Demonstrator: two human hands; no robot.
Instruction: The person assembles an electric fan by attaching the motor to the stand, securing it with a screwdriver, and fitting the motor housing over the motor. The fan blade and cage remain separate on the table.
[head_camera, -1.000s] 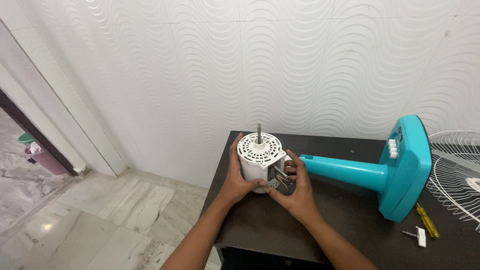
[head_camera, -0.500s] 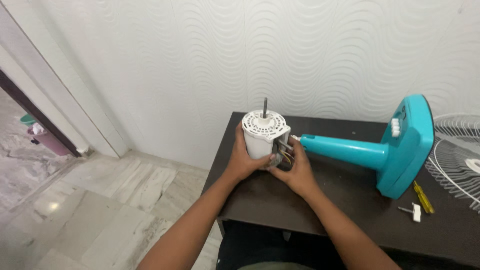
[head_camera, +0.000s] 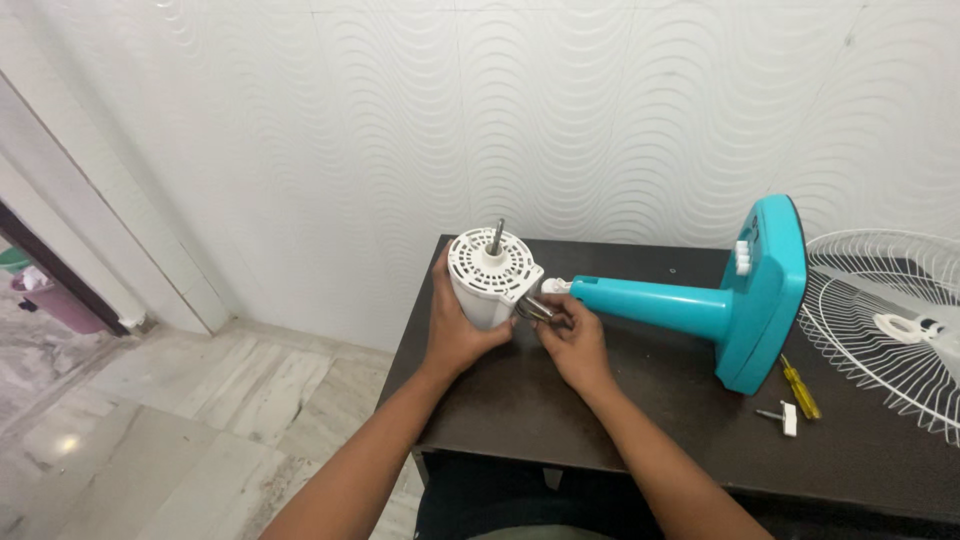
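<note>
The white fan motor housing (head_camera: 488, 280) stands near the left rear corner of the dark table (head_camera: 560, 420), tilted a little toward the wall. A teal fan stand (head_camera: 700, 300) lies on its side just to the right of it, its narrow neck pointing at the housing and its broad base raised at the far end. Right of that base a white wire fan guard (head_camera: 880, 320) lies flat, and in front of the base rest a yellow-handled screwdriver (head_camera: 801, 388) and a small white part with a pin (head_camera: 784, 417). The wavy white wall (head_camera: 400, 130) rises close behind.

The housing is a short cylinder with a slotted, vented top face and a thin metal shaft (head_camera: 496, 236) sticking up from its centre. On the side toward the stand it is cut open, and metal parts and wires (head_camera: 540, 310) show there.

The left hand (head_camera: 455, 325) wraps around the near left wall of the housing, thumb up along its side, gripping it. The right hand (head_camera: 572, 340) sits between housing and stand neck, fingers curled in and pinching at the wires in the opening; exactly what it pinches is hidden.
</note>
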